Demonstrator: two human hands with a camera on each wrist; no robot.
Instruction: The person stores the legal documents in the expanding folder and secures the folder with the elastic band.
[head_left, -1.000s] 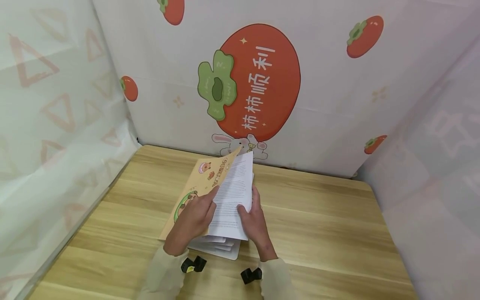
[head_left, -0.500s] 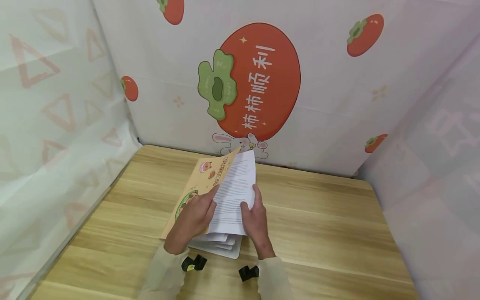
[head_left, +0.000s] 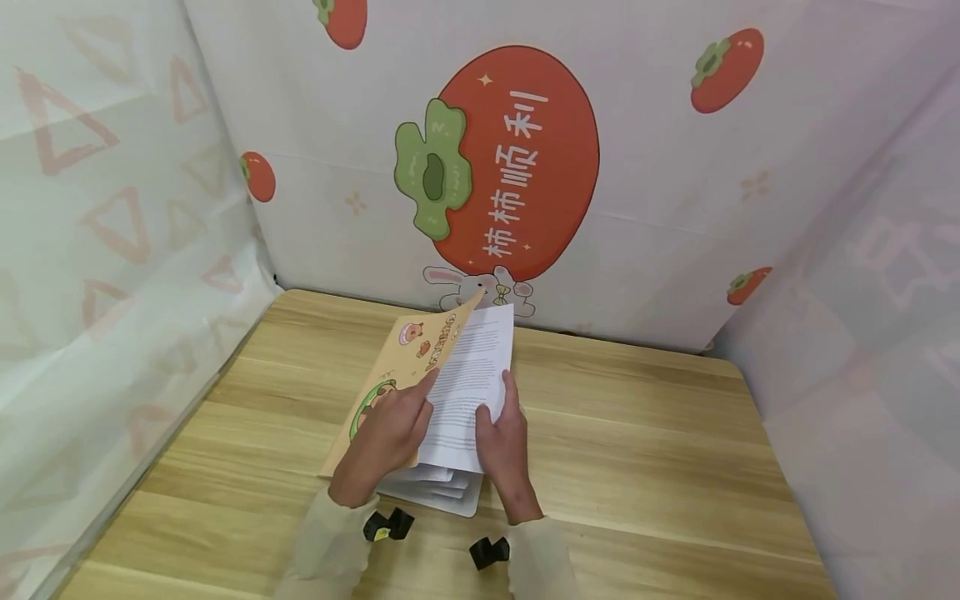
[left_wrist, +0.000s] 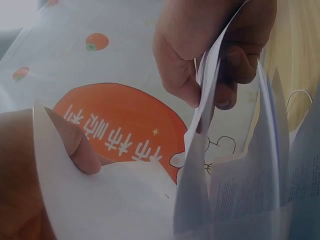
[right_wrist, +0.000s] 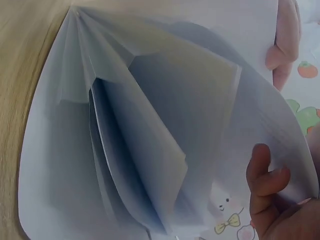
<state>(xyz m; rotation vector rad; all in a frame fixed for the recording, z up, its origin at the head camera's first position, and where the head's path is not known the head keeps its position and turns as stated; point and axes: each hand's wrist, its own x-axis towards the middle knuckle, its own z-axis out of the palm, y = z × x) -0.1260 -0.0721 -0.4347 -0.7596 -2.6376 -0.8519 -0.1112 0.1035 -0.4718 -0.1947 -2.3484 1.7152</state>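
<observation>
A tan folder point(head_left: 408, 354) with a cartoon animal cover stands partly open on the table, its cover tilted up to the left. My left hand point(head_left: 390, 429) holds that cover at its free edge, thumb on the inner side in the left wrist view. Printed paper sheets point(head_left: 471, 392) lean behind the cover. Along their right edge my right hand point(head_left: 501, 433) pinches them between thumb and fingers. Fanned inner pages point(right_wrist: 145, 130) with notched edges show in the right wrist view. How many sheets are pinched cannot be told.
The wooden table point(head_left: 637, 450) extends on both sides of the folder. A white fabric backdrop point(head_left: 645, 192) with persimmon prints rises behind it, and similar cloth hangs at the left and right. Black wrist devices point(head_left: 388, 527) sit by both cuffs.
My right hand first shifted slightly right with the sheets, then a little back left and upright, still pinching their edge. The left hand and cover have barely moved.
</observation>
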